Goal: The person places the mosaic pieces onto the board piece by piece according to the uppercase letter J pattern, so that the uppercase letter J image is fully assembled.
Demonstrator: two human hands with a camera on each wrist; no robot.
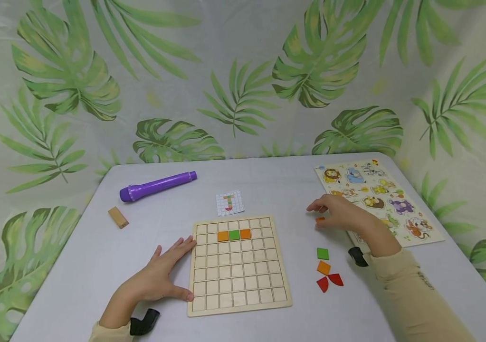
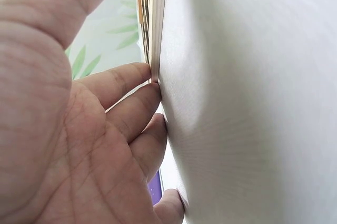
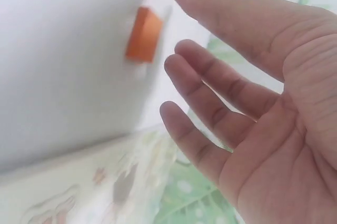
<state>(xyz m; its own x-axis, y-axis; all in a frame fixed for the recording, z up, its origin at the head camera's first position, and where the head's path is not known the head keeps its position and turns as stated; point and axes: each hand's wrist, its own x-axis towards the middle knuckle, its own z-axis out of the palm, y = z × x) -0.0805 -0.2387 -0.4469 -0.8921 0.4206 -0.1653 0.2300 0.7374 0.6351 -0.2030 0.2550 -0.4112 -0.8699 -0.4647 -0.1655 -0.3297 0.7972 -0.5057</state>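
Observation:
My left hand (image 1: 157, 273) lies at the left side of a wooden grid board (image 1: 218, 312), fingers spread, fingertips and thumb touching its edge. The left wrist view shows the fingertips against the board's side (image 2: 156, 29). Three square tiles sit in a row on the board: an orange tile (image 1: 223, 236), a green tile (image 1: 234, 235) and another orange tile (image 1: 245, 233). Over the table to the right, my right hand (image 1: 341, 212) holds nothing, its fingers loosely bent. Just beyond its fingertips an orange piece (image 3: 144, 35) lies on the table, partly hidden by the hand in the head view.
Right of the board lie a green tile (image 1: 322, 253), an orange tile (image 1: 323, 267) and two red quarter-circle pieces (image 1: 322, 284). A pattern card (image 1: 236, 209) is behind the board. Around them are a purple microphone (image 1: 159, 186), a wooden block (image 1: 118, 217) and an animal puzzle (image 1: 428, 239).

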